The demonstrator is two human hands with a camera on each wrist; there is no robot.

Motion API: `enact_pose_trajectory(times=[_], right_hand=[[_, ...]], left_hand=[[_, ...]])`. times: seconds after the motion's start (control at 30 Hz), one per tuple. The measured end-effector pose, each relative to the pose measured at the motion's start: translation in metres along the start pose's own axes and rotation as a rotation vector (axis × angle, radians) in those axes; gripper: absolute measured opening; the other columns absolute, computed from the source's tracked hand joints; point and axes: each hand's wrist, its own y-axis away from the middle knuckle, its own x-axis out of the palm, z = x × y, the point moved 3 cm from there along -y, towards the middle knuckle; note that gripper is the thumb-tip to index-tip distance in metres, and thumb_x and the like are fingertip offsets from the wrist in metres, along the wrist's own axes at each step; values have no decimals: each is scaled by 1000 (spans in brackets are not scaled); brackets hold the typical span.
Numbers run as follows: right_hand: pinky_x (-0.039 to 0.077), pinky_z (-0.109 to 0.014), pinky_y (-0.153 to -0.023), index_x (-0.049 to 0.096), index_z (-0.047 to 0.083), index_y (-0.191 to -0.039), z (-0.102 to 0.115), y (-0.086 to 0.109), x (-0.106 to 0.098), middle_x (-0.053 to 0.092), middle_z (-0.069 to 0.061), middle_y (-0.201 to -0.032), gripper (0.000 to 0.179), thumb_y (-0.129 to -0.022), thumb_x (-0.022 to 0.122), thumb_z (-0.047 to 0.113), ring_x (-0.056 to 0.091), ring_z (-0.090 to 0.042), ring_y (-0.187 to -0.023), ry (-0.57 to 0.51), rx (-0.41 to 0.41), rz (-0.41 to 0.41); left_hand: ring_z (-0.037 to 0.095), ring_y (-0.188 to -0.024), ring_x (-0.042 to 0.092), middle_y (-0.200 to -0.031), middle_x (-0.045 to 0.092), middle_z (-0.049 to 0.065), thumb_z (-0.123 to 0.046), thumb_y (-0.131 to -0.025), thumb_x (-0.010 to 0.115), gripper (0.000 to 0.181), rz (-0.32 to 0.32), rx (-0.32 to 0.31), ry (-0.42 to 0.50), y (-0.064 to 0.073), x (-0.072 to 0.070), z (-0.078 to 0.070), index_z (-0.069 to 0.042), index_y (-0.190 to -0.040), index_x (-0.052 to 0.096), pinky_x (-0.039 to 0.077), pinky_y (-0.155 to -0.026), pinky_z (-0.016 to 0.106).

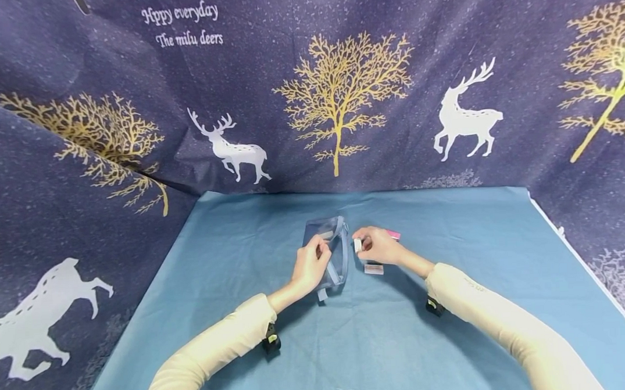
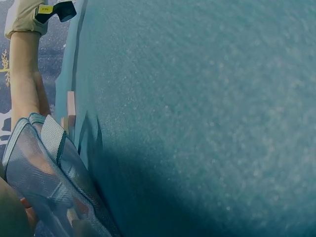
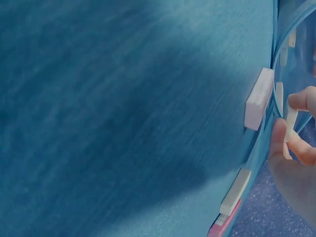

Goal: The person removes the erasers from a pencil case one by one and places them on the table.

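Observation:
A blue mesh zip pouch [image 1: 318, 225] lies on the table with its zipped opening spread toward the right. My left hand [image 1: 311, 263] grips the pouch's side, fingers curled at the mesh; in the left wrist view part of that hand [image 2: 12, 212] shows behind the pouch [image 2: 37, 158]. Just right of the opening, my right hand [image 1: 382, 247] pinches a small white block [image 1: 358, 245] between thumb and fingers. The right wrist view shows this thin block [image 3: 292, 118] close to the pouch's mouth. Small pale pieces [image 3: 280, 96] show inside the pouch through the mesh.
A pale block [image 1: 373, 269] lies on the blue cloth below my right hand. Past that hand is a pink piece [image 1: 393, 235], beside a white block [image 3: 235, 191] in the right wrist view. A dark printed curtain [image 1: 394, 150] rises behind the table.

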Motion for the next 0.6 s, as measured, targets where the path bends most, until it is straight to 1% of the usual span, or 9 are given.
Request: enact_pose_trajectory(times=[0.13, 0.23, 0.43, 0.6], right_hand=[[51, -23, -66, 60, 3, -113, -3, 0, -1, 58, -15, -102, 43, -71, 68, 13, 62, -9, -71, 5, 18, -6], [51, -23, -65, 59, 5, -115, -7, 0, -2, 56, -15, -108, 43, -73, 67, 13, 61, -8, -72, 4, 36, 4], [49, -26, -65, 57, 4, -117, -11, 0, -6, 54, -14, -110, 43, -77, 64, 14, 60, -10, -73, 9, 37, 5], [48, -25, -63, 56, 3, -119, -12, -1, -11, 53, -14, -110, 43, -79, 63, 15, 59, -8, -72, 25, 42, 10]], left_hand=[[5, -59, 54, -103, 68, 12, -14, -88, 47, 13, 9, -7, -5, 1, 0, 0, -15, -75, 43, 33, -48, 17], [6, -56, 50, -100, 69, 12, -14, -88, 47, 13, 5, -8, -3, 1, 0, -1, -14, -75, 44, 32, -48, 18], [5, -62, 54, -100, 69, 12, -13, -87, 48, 13, -10, -5, -2, 1, -1, -2, -14, -75, 44, 33, -50, 17], [6, -57, 52, -100, 69, 12, -13, -88, 47, 14, -3, -13, -4, 1, 0, -1, -14, -75, 43, 33, -49, 17]])
